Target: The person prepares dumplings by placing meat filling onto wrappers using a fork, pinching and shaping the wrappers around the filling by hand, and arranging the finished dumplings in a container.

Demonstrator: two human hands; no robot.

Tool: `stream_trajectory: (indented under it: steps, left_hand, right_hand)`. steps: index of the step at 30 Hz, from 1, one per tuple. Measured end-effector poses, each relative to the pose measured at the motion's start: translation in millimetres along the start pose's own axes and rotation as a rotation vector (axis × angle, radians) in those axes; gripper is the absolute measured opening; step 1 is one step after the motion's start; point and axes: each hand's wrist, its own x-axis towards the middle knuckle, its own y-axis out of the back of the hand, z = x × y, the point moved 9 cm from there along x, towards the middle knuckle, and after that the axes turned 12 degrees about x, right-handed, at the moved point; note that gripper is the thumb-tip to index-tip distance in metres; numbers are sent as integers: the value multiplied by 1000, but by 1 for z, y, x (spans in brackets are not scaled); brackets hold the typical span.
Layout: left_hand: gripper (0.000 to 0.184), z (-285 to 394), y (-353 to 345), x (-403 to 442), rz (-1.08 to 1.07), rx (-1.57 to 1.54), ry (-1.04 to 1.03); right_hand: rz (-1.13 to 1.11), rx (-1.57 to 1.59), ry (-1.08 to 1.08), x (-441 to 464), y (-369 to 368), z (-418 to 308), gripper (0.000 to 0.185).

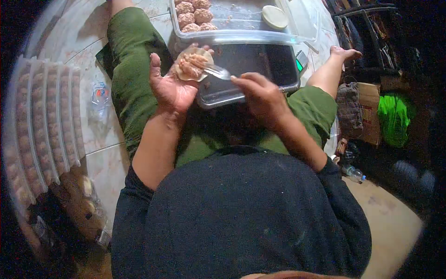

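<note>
My left hand (174,90) is turned palm up, its fingers under a round dumpling wrapper (184,74) that rests on them. Pinkish minced meat filling (193,64) is heaped on the wrapper. My right hand (265,95) grips a metal fork (219,72), whose head touches the right side of the filling. Just beyond my hands, a clear plastic box (232,36) holds several shaped meat dumplings (194,16) at its left. A pale stack of round wrappers (275,17) lies at the box's right side.
A dark-bottomed tub (253,69) stands between my legs, below the clear box. Several stacked clear trays (44,125) of dumplings stand at the left. A small device with a green display (301,60) sits right of the tub. A plastic bottle (354,174) lies at the right.
</note>
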Motion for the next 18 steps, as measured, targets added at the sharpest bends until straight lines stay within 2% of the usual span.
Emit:
stream_trajectory:
  steps: [2,4,7,9,11,17,18]
  left_hand:
    - [88,11,0,-1,86,141,-80]
    - [85,12,0,-1,106,196,-105]
    - [81,5,-1,1,26,141,-56]
    - [81,1,-5,-1,38,141,-39]
    - [80,1,-4,-1,42,147,-39]
    - [80,7,-7,2,42,171,-59]
    - [80,7,-7,2,43,168,-51]
  right_hand:
    - [46,5,-3,-1,28,3,27]
    - [-22,-1,-145,-5,54,32,26]
    - [-312,-455,-473,-11,74,102,17]
    - [-367,-716,-184,-32,70,168,25]
    - [-303,-551,119,-38,70,150,30]
    - [-588,-595,-1,-27,25,177,21]
    - [-577,-597,-30,-24,27,172,21]
